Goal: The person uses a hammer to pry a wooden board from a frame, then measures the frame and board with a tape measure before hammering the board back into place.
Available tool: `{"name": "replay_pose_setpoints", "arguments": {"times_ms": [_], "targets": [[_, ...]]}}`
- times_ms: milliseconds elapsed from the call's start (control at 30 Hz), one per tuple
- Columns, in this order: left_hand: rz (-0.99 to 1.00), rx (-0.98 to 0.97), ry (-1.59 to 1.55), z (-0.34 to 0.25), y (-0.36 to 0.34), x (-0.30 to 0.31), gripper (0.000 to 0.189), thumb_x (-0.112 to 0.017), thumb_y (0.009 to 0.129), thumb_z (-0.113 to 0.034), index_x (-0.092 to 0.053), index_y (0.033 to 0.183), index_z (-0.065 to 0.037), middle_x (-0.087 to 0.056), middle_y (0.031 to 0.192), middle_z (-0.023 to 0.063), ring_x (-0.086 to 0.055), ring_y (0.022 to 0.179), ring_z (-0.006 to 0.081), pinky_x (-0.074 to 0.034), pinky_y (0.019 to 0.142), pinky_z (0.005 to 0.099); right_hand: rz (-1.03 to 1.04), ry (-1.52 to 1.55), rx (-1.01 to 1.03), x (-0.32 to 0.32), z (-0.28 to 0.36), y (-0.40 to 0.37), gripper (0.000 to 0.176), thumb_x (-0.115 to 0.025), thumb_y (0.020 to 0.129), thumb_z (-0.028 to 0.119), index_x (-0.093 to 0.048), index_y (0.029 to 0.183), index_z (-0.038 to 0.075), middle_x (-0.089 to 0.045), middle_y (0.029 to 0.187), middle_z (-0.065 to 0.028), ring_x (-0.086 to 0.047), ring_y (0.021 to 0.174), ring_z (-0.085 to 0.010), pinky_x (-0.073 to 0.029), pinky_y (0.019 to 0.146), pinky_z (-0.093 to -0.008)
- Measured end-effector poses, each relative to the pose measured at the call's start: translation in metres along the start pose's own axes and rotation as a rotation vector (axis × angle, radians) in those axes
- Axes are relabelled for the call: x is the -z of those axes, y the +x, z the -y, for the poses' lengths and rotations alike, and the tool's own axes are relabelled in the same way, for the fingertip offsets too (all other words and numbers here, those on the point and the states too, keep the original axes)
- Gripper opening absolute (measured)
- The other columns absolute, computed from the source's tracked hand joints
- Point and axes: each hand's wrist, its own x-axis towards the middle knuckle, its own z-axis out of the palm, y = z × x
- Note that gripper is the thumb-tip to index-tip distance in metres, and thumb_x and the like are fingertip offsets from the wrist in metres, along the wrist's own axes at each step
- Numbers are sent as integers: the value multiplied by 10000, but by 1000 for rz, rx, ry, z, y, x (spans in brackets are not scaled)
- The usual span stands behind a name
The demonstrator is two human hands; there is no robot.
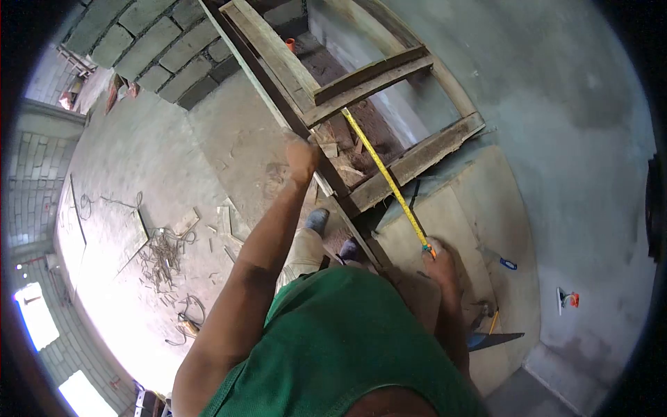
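Observation:
My right hand (439, 260) is closed around an orange and teal tape measure (429, 249). Its yellow blade (381, 165) is extended across a wooden frame (417, 158), with the far end near a crosspiece (375, 87). My left hand (301, 157) is closed on the frame's long left rail (321, 174). Below the frame, a plywood sheet (455, 215) lies to the right, beside my right forearm.
On the plywood are a blue-handled tool (508, 264), a hammer (481, 314) and a handsaw (495, 340). An orange-handled tool (574, 299) is by the grey wall (583, 174). Left on the floor lie wood scraps (186, 222), wires and a power tool (186, 324). Concrete blocks (153, 45) stand at the upper left.

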Motion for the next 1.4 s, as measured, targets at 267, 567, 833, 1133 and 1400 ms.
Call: {"name": "replay_pose_setpoints", "arguments": {"times_ms": [267, 567, 833, 1133, 1400], "targets": [[-33, -25, 112, -9, -5, 8, 405, -556, 815, -206, -578, 1079, 100, -651, 923, 268, -635, 880, 431, -485, 881, 467, -13, 66, 7, -6, -14, 6, 450, -584, 861, 264, -561, 1278, 95, -657, 1016, -239, -643, 941, -407, -505, 807, -457], [-147, -297, 225, -16, -8, 15, 219, -571, 741, -172, -678, 601, -42, -663, 682, 174, -630, 689, 375, -463, 881, 457, -13, 205, -36, 2, -15, 1, 441, -600, 856, 271, -584, 1256, 84, -666, 1027, -222, -656, 953, -361, -505, 824, -421], [-33, -298, 534, -20, -8, 26, 253, -536, 791, -179, -718, 687, -37, -690, 740, 157, -666, 734, 353, -487, 878, 397, -71, 236, -14, -3, -16, -2, 436, -619, 842, 249, -595, 1244, 81, -679, 1010, -214, -668, 945, -343, -514, 822, -410], [-42, -174, 407, -25, -10, 30, 240, -528, 807, -165, -741, 780, -59, -719, 827, 113, -681, 833, 297, -436, 962, 421, -52, 177, 6, 8, -5, -3, 444, -606, 829, 257, -605, 1227, 61, -678, 993, -217, -664, 922, -356, -512, 814, -413], [-106, -221, 385, -32, -18, 33, 267, -506, 822, -165, -743, 742, -71, -712, 808, 138, -679, 786, 320, -414, 988, 426, -56, 155, 54, 5, -13, 2, 458, -594, 824, 272, -611, 1214, 33, -673, 1006, -240, -664, 945, -369, -511, 817, -416]]}}
